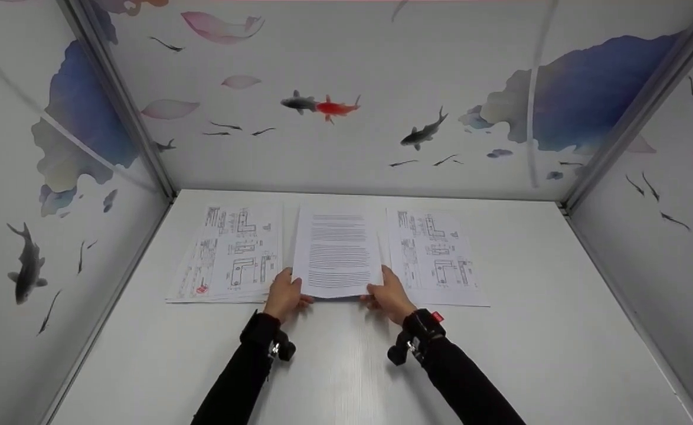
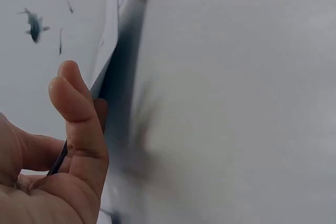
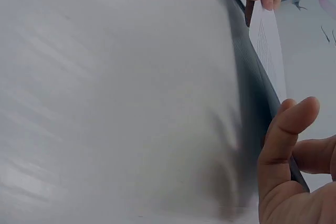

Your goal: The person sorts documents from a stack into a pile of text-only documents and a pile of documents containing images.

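Left hand [image 1: 285, 295] and right hand [image 1: 389, 296] each pinch a lower corner of the text page [image 1: 338, 254], thumbs on top and fingers beneath. It lies between the two hands and stretches away from them, its near edge raised off the white table [image 1: 346, 372], with a shadow below. Just beside the left hand lie the drawing sheets [image 1: 243, 260]; another drawing [image 1: 438, 260] lies flat by the right. Whether either hand touches these, I cannot tell.

Both arms [image 1: 237, 375] stretch forward, left grip [image 1: 284, 297] and right grip [image 1: 392, 297] apart, each pinching.
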Motion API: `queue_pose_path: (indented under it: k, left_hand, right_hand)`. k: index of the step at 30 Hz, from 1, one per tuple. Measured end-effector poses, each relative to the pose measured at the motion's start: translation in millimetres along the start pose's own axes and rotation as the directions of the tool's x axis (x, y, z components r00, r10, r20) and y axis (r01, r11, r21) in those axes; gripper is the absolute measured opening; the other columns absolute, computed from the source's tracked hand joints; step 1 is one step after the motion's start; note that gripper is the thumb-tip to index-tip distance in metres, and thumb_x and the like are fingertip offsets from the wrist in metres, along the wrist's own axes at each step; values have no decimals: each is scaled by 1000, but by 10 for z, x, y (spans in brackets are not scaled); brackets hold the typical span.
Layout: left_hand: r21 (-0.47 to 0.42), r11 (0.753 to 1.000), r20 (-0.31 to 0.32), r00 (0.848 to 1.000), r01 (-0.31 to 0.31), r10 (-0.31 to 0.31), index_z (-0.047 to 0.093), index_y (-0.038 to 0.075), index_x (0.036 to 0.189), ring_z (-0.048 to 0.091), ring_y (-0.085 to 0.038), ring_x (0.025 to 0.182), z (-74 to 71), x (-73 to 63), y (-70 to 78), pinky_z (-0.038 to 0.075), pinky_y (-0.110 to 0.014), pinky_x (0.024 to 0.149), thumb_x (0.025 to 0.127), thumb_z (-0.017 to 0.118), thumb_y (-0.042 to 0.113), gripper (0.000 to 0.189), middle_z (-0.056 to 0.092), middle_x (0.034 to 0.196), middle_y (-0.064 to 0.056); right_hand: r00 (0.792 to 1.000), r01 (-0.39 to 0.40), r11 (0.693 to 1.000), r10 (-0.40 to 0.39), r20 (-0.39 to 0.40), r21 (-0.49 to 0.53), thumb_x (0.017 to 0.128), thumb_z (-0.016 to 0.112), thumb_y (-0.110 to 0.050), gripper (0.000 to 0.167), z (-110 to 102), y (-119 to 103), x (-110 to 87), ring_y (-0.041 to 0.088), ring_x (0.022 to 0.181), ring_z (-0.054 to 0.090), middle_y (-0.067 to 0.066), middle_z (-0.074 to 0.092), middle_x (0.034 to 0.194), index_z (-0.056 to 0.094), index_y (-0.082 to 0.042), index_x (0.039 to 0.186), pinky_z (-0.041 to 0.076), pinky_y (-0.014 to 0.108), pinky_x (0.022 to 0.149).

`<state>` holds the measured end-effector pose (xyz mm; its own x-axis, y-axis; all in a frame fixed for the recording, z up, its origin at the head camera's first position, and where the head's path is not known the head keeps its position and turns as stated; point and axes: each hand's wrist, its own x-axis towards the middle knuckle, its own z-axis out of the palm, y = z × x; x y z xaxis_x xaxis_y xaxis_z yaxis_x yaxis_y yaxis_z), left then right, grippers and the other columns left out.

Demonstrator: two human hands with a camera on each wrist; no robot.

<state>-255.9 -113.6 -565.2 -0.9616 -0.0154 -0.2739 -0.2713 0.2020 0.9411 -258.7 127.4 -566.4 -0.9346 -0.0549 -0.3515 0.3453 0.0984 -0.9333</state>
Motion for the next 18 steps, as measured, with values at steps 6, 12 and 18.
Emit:
queue_pose_path:
  k: [6, 12, 18]
  left_hand:
    - [247, 968, -94, 993, -53, 78, 38, -7, 142, 62, -13, 49, 13, -12, 2, 47, -25, 45, 99, 47, 3, 45, 66, 103, -25]
    - [441, 892, -138, 975, -97, 174, 39, -11, 141, 65, -21, 56, -7, -51, -4, 49, -30, 50, 96, 52, 3, 49, 67, 93, -22]
    - [586, 802, -170, 950, -115, 261, 58, -9, 112, 69, -36, 86, -14, -48, -15, 54, -45, 71, 91, 60, 4, 25, 68, 95, -25]
  right_hand:
    - [999, -44, 999, 43, -21, -27, 96, 49, 5, 67, 10, -15, -27, 19, 74, 72, 24, 61, 120, 21, -6, 155, 59, 32, 66]
    - [997, -68, 994, 66, -35, -81, 96, 50, 1, 67, -11, -13, -57, 17, 71, 71, 29, 46, 137, 17, -2, 155, 59, 31, 65]
    - [995, -96, 990, 92, -48, -104, 99, 51, -12, 63, -29, -51, -116, 18, 79, 67, 25, 52, 129, 21, 3, 152, 59, 31, 64]
